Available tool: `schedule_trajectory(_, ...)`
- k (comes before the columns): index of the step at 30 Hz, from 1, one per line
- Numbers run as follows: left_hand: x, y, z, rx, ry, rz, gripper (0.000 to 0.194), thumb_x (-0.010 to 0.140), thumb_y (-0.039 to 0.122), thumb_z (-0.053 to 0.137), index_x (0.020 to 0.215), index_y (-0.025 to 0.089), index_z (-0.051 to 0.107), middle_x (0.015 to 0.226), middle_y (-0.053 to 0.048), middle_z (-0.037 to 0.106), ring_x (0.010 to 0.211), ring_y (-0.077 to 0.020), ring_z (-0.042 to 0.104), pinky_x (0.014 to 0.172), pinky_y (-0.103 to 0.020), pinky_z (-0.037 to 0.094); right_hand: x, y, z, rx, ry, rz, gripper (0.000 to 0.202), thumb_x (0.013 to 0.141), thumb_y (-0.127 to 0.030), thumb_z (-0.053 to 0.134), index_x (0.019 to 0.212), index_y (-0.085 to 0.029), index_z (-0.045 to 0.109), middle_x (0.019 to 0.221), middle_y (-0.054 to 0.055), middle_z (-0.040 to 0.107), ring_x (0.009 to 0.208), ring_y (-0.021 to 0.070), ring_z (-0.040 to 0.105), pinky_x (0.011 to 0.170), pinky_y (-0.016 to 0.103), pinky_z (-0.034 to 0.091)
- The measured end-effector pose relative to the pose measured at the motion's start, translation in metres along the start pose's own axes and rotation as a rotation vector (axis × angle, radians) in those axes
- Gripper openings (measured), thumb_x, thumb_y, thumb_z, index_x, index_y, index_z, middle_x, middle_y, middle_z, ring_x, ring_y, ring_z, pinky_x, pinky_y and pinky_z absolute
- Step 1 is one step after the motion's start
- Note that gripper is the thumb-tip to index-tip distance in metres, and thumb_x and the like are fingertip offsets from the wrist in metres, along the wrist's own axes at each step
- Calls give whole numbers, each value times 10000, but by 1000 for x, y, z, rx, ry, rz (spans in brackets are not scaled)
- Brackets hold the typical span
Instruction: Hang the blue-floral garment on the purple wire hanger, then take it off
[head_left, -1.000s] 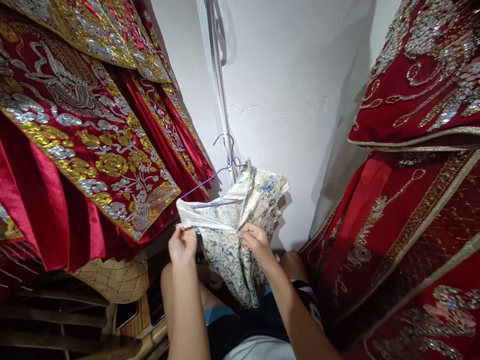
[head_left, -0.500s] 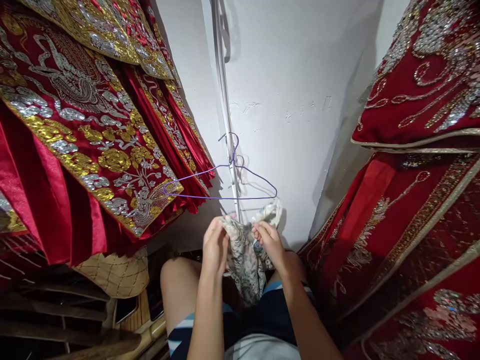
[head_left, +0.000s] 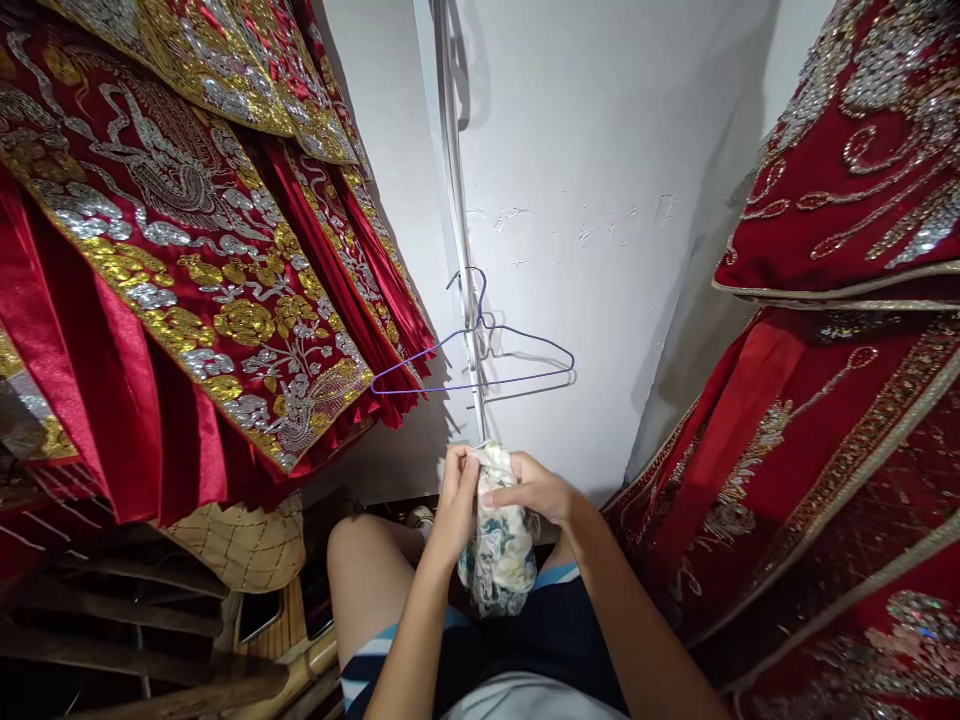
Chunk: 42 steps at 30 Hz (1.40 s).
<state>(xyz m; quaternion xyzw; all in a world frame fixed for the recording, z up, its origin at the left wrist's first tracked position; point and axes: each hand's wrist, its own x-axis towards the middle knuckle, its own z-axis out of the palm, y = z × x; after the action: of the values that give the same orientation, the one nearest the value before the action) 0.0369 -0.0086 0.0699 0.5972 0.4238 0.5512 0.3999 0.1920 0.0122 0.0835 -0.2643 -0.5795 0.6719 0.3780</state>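
Note:
A white floral-patterned cloth garment (head_left: 501, 540), bunched into a narrow bundle, hangs between my hands above my lap. My left hand (head_left: 459, 492) pinches its upper left edge, thumb in front. My right hand (head_left: 541, 490) grips it from the right, thumb laid across the front. What kind of garment it is, I cannot tell from the folds. Above both hands a bare purple wire hanger (head_left: 474, 384) hangs from the pale upright rail (head_left: 459, 200), apart from the cloth.
Red embroidered garments with gold and silver sequins (head_left: 247, 320) hang at left. More red beaded garments (head_left: 810, 430) hang close at right. A white wall (head_left: 585, 140) stands ahead. Low at left are a wooden slatted chair (head_left: 135, 635) and a dark flat phone-like object (head_left: 261, 614).
The cloth has been gathered into a narrower bundle, and its loose upper right part has come down. My right hand has shifted its grip on it. The hanger has swung slightly.

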Motion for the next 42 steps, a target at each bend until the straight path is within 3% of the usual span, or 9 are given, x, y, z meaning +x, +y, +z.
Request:
schedule_trajectory(4,-16,-13,-25,261,-406,-9,377,966,536,469,887,193,603,866,-31,610,834,-205,532,787,-291,425,4,-27,-19,-145,236,-150,121,612,-191,728,701,-148,660,663,1,646,610,156,583,575,252,433)
schedule_trajectory(6,-19,-16,-44,446,-470,-22,402,943,523,510,745,181,581,755,-22,594,736,-194,517,697,-277,387,7,-40,-31,-169,312,-261,92,613,-189,697,691,-153,665,667,2,646,614,158,578,577,256,433)
schedule_trajectory(10,-15,-8,-83,725,-391,-36,488,891,528,568,573,186,427,566,4,437,566,-148,377,562,-273,246,26,-58,-54,-189,420,-461,200,601,-199,671,796,-174,706,772,14,681,672,161,583,630,262,451)
schedule_trajectory(13,-11,14,-101,616,-406,-19,493,907,514,534,571,179,399,626,-4,436,619,-143,372,585,-258,283,52,-61,-64,-267,400,-442,381,622,-227,660,995,-204,728,915,35,718,782,187,620,745,300,492)
schedule_trajectory(20,-18,36,-109,165,-395,-236,404,777,519,675,629,152,594,622,-8,490,617,-137,432,594,-243,345,97,-31,-68,-436,444,-268,214,746,-288,598,902,-214,723,935,82,741,962,271,637,977,456,462)
schedule_trajectory(26,-18,32,-102,-71,-319,-289,271,677,433,704,682,172,630,697,-32,601,663,-189,554,613,-271,435,90,-28,-71,-508,506,-423,241,764,-295,581,962,-218,695,947,65,718,914,236,619,911,399,488)
schedule_trajectory(34,-5,52,-98,574,-371,-24,281,911,488,573,1039,239,600,843,-6,665,753,-196,597,706,-258,431,81,-20,-74,-548,463,-364,178,763,-288,486,744,-196,637,782,49,688,772,196,594,734,307,474)
schedule_trajectory(38,10,45,-125,1008,-362,169,329,868,513,621,691,242,570,546,13,531,534,-204,538,653,-291,396,61,-23,-73,-590,525,-374,146,696,-283,495,578,-199,510,595,-4,553,632,149,465,583,251,346)
schedule_trajectory(42,30,49,-143,1180,-234,277,246,797,319,705,627,242,544,624,-23,614,579,-230,587,625,-292,365,48,-32,-68,-630,570,-372,143,648,-277,500,533,-197,468,542,-24,463,597,129,380,551,252,264)
